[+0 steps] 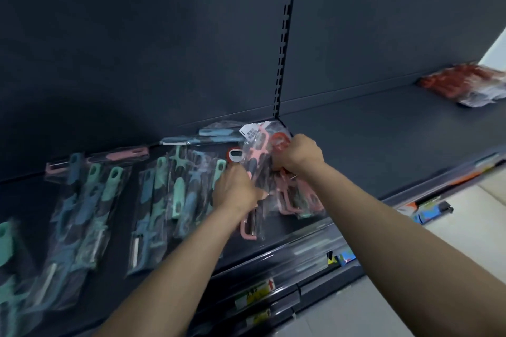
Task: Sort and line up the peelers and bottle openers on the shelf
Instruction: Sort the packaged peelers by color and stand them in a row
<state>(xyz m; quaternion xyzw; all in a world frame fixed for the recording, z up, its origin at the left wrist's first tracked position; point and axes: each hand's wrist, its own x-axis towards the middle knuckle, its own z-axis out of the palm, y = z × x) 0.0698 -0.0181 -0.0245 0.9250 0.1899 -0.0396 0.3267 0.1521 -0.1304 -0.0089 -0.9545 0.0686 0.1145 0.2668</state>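
Two bare forearms reach up from the bottom edge to the dark grey metal shelf. The left hand has its fingers curled round a clear-bagged pink peeler, whose blade end hangs below the wrist near the shelf front. Just beside it, the right hand is clenched on a bunch of clear packets of pink peelers lying near the shelf's slotted upright. A red bottle opener lies just above the left knuckles. Left of the hands, teal and blue bagged peelers lie in rough rows. Red packets sit well apart at far right.
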